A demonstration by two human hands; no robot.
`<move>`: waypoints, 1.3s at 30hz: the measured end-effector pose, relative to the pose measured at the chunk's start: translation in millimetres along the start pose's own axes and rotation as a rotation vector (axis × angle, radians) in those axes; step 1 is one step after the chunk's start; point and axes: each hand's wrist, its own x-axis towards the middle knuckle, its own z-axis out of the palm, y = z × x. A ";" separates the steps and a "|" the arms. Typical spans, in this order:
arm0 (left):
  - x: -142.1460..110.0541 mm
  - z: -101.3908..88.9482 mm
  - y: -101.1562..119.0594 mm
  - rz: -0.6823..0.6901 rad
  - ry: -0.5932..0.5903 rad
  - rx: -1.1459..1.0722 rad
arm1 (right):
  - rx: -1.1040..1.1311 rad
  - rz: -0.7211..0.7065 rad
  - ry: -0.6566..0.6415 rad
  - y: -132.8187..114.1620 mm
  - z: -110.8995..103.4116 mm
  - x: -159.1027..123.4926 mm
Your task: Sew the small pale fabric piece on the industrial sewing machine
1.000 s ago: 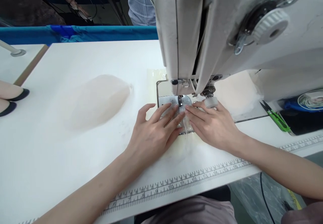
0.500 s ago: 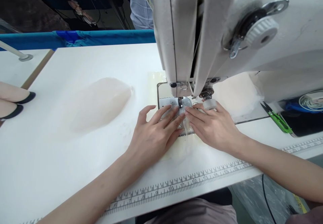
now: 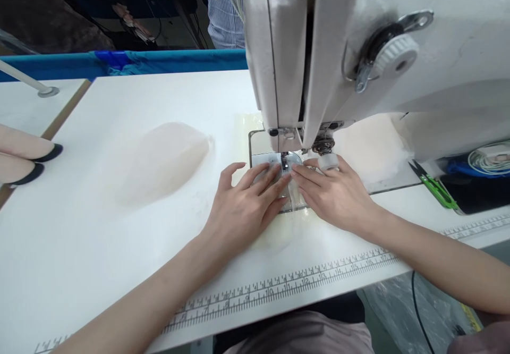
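Note:
A thin, nearly see-through pale fabric [image 3: 294,197] lies under the presser foot [image 3: 284,163] of a white sewing machine [image 3: 279,67]. My left hand [image 3: 249,202] rests palm down to the left of the foot, fingers spread over the metal needle plate [image 3: 261,144]. On the right side, my right hand [image 3: 338,194] lies with its fingers stretched out, the tips close to the foot and touching the fabric. Fingertips of both hands nearly meet in front of the needle. Whether fabric is pinched beneath them is hidden.
Sheer beige fabric [image 3: 171,157] lies on the white table left of the machine, and a pale piece [image 3: 370,146] under its arm. Green thread snips [image 3: 436,186] sit at right by a dark phone-like slab [image 3: 478,194]. A printed ruler [image 3: 271,293] runs along the front edge.
The camera view has shifted slightly. Both hands keep almost the same place by the presser foot; any fabric movement is too small to tell.

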 end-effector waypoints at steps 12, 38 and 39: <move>-2.3 -23.5 7.0 0.026 -0.001 -0.096 | 0.296 -0.012 -0.081 12.6 -28.5 1.9; 43.1 -29.5 -22.1 -0.240 -0.502 -0.500 | 0.540 0.201 0.218 13.4 -7.0 4.1; 44.1 -29.1 -24.3 -0.246 -0.497 -0.541 | 0.545 0.208 0.223 13.5 -6.2 4.9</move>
